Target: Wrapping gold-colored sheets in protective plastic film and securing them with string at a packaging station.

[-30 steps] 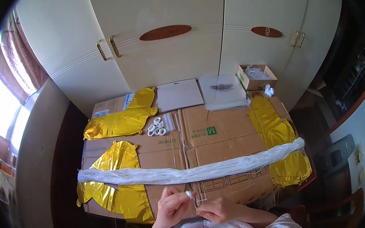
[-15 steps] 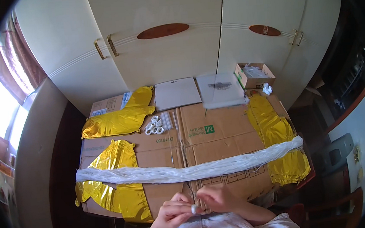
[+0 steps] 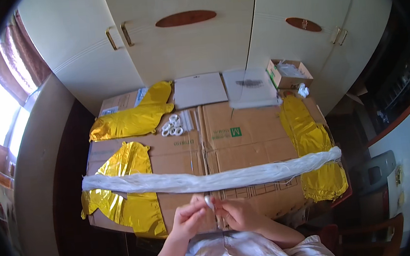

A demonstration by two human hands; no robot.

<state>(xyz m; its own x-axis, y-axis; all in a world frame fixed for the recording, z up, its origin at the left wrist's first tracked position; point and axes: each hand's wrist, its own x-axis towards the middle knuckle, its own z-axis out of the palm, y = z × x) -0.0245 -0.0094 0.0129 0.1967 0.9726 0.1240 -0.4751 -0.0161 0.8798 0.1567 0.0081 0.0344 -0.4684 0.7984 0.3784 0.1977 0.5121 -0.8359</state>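
Close to my body, at the table's near edge, both hands meet around a small white ring-shaped roll (image 3: 209, 203). My left hand (image 3: 191, 218) is closed, pinching the roll at its left side. From the right, the bent fingers of my right hand (image 3: 238, 215) close in on the same roll; its exact fingertip contact is partly hidden. Just beyond my hands, a long bundle of white strands (image 3: 209, 180) stretches across the table. Farther off, several similar white rolls (image 3: 172, 126) lie in a heap beside thin clear strips (image 3: 187, 120).
Flattened cardboard (image 3: 246, 149) covers the table. Gold foil pieces lie at far left (image 3: 131, 122), near left (image 3: 131, 202) and right (image 3: 317, 181). At the back are a grey-white board (image 3: 199, 90), a translucent sheet (image 3: 248, 92), an open box (image 3: 291, 79) and crumpled white paper (image 3: 303, 90).
Both hands have moved up and away from my body, carrying the white roll closer to the strand bundle. My right hand has come lower beside it. The whole view has tilted slightly.
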